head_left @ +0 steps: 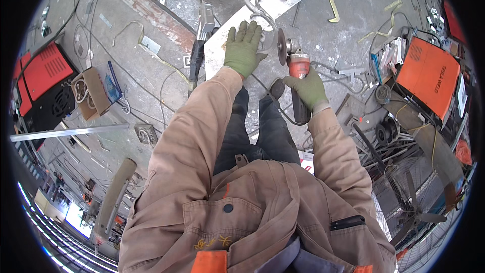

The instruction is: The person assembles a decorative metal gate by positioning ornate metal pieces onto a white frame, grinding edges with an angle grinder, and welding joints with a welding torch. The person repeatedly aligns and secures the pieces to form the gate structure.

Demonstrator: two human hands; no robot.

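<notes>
My right hand (307, 89), in a green work glove, is closed around the body of a red and black angle grinder (298, 65). The grinder's round disc (282, 46) stands nearly edge-on, close beside the curl of a grey scrolled metal piece (250, 4). That piece lies on a white board (216, 56) and runs away from me past its edge. My left hand (243, 48), also gloved in green, lies palm down over the near part of the scroll, fingers stretched out. What is under its palm is hidden.
An orange welding machine (427, 76) stands at right, a red and black machine (48, 86) at left. Near the latter is an open cardboard box (90, 93). Cables cross the floor. A rusty steel beam (146, 7) lies far left; a caged fan (415, 217) stands near right.
</notes>
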